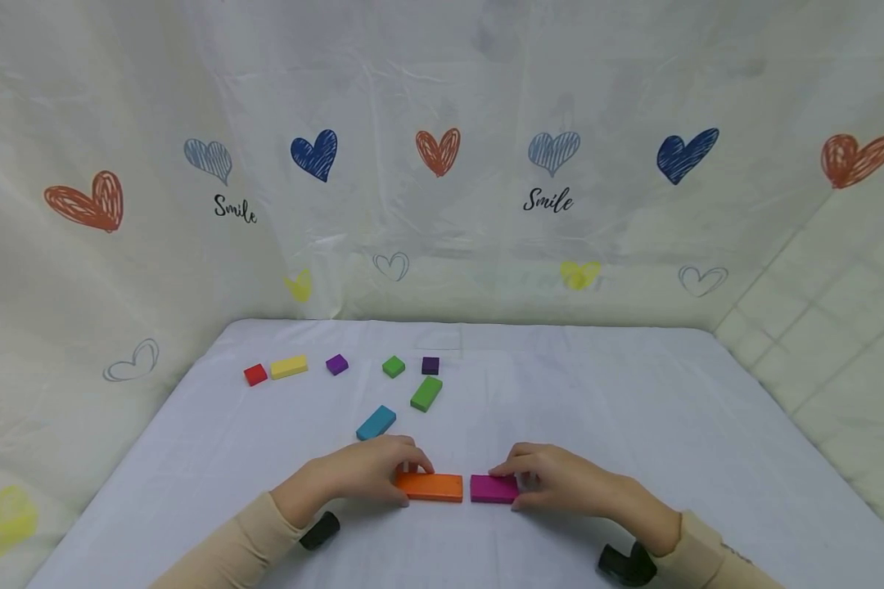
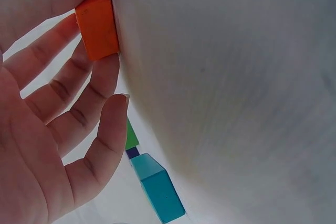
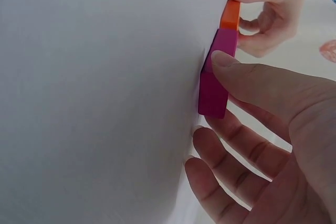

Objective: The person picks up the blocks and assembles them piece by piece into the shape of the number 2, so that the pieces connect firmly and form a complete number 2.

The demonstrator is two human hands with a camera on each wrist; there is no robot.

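Pinching an orange block (image 1: 436,488) at its left end: one left hand (image 1: 372,469), thumb on the near long side, fingertips on the far side. Pinching a magenta block (image 1: 490,489) toward its right end: one right hand (image 1: 563,483), thumb near, index finger far, remaining fingers loosely bent. Both blocks lie flat near the front middle of a table (image 1: 633,409) dressed in white cloth, set end to end in a row, a narrow gap between them.

Beyond the left hand: one blue block (image 1: 376,422), set at a slant. Farther back, one longer green block (image 1: 426,394), also slanted; just behind it, one dark purple block (image 1: 430,366); to that one's left, one small green block (image 1: 394,366). Continuing left along the back: one purple block (image 1: 336,365), one yellow block (image 1: 289,366), one red block (image 1: 255,375) just beside the yellow. Behind the table: one pale backdrop (image 1: 486,90), printed with hearts and "Smile".
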